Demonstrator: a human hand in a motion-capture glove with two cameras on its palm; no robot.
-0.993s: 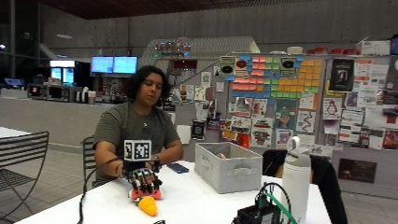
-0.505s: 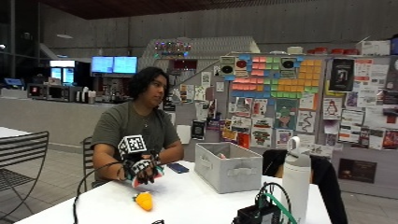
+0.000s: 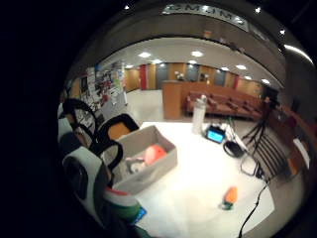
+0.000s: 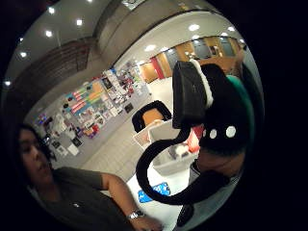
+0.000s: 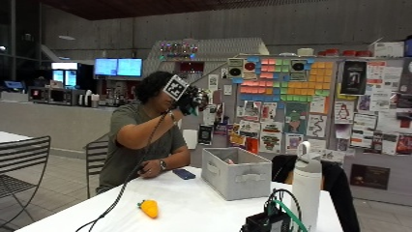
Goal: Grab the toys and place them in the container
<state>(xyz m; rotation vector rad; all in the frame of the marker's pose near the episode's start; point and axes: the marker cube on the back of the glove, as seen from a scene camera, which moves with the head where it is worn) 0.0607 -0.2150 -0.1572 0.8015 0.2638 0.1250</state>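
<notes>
In the outside view my gloved right hand (image 5: pixel 188 100) is raised to head height, above and left of the grey fabric container (image 5: pixel 237 180). Its fingers curl round a dark toy (image 5: pixel 198 98) with green and red parts; in the thumb side palm view that toy (image 4: pixel 226 120) is black with white dots. An orange carrot toy (image 5: pixel 149 208) lies on the white table (image 5: pixel 193 212) in front of the person, also seen as a carrot (image 3: pixel 229 196) from the palm. The container (image 3: pixel 148 176) holds a red-orange toy (image 3: pixel 154 153) and a pale one.
A blue phone (image 5: pixel 183 174) lies beside the bare left hand (image 5: pixel 151 167), which rests on the table. A white bottle (image 5: pixel 307 186) and a black device with cables (image 5: pixel 270 220) stand at the table's near right. Chairs stand behind the container.
My right hand rose from the table beside the carrot up to head height, carrying the dark toy. The carrot stayed on the table.
</notes>
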